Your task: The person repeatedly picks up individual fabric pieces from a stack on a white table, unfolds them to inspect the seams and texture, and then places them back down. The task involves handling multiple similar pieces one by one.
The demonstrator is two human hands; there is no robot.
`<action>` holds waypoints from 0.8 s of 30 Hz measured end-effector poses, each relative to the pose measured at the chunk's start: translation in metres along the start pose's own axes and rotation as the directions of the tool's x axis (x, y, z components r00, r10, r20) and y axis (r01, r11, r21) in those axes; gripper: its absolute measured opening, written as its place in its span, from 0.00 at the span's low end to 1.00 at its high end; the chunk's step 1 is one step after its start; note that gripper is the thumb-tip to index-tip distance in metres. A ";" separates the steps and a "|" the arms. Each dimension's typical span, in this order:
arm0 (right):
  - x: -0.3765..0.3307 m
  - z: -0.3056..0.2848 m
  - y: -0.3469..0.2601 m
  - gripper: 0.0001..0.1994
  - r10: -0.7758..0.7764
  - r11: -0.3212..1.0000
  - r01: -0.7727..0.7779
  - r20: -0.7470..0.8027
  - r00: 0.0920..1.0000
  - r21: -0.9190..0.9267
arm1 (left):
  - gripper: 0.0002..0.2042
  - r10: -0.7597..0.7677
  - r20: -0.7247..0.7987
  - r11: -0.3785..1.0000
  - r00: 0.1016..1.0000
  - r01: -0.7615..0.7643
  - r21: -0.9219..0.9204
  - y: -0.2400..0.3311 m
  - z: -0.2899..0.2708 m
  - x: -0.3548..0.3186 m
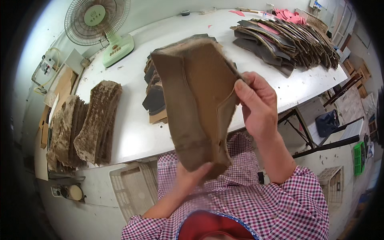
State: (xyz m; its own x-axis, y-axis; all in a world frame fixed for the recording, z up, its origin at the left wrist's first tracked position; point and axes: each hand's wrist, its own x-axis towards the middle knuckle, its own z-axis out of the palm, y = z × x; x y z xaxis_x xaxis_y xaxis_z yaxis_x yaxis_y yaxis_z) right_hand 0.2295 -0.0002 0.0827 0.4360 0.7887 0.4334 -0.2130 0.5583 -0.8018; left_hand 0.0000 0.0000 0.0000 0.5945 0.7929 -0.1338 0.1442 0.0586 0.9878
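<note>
Angular brown piece (204, 86), orange-brown middle, darker side bands, fuzzy upper edge

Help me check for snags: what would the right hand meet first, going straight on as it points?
The brown piece, already pinched at its edge by the right hand. Past it, the middle pile seems next, though depth is unclear.

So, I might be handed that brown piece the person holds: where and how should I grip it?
I'd pinch the brown piece by its top edge, coming from across the table. It looks thin enough to pinch, and that edge seems free: the right hand grips its right edge, and the left hand is at its bottom end.
</note>
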 end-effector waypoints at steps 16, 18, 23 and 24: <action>0.051 -0.101 0.050 0.12 0.762 0.346 -0.255 0.112 0.638 -0.903 | 0.17 0.153 0.221 0.444 0.963 -0.267 0.855 -0.018 -0.042 0.056; 0.032 -0.090 0.054 0.08 0.600 0.294 0.156 0.309 0.738 -0.943 | 0.18 -0.010 0.216 0.476 0.976 -0.185 0.859 -0.015 -0.026 0.055; -0.028 -0.044 0.087 0.16 0.331 0.307 0.525 0.606 0.723 -0.794 | 0.18 0.057 0.235 0.545 0.970 -0.227 0.807 -0.015 -0.026 0.054; -0.037 -0.045 0.091 0.18 0.357 0.296 0.528 0.605 0.712 -0.796 | 0.18 0.224 0.232 0.549 0.947 -0.319 0.772 -0.018 -0.031 0.050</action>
State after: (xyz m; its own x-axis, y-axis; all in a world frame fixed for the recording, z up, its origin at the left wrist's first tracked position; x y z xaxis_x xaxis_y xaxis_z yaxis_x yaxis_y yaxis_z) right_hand 0.2334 0.0097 -0.0252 -0.2944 0.9165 0.2709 0.8633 0.3766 -0.3361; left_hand 0.0031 0.0574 -0.0220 0.7784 0.6232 0.0757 0.5007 -0.6891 0.5238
